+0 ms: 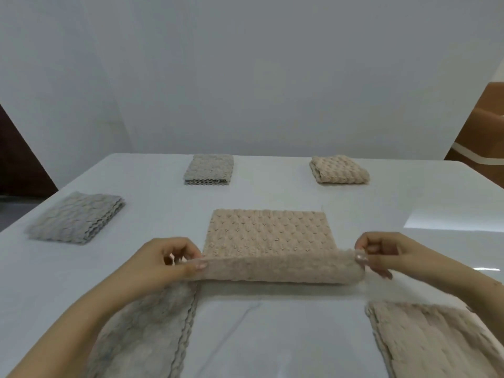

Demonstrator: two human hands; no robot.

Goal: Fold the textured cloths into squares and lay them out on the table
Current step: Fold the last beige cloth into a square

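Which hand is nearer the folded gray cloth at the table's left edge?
Left. The left hand pinches the beige cloth's near-left corner, just right of the folded gray cloth. The right hand pinches the opposite corner, across the beige cloth.

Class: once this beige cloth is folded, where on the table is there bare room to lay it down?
Bare table lies right of the beige cloth, in front of the far beige square; also between that and the far grey square. The near edge is crowded: grey pile, beige pile, left hand, right hand.
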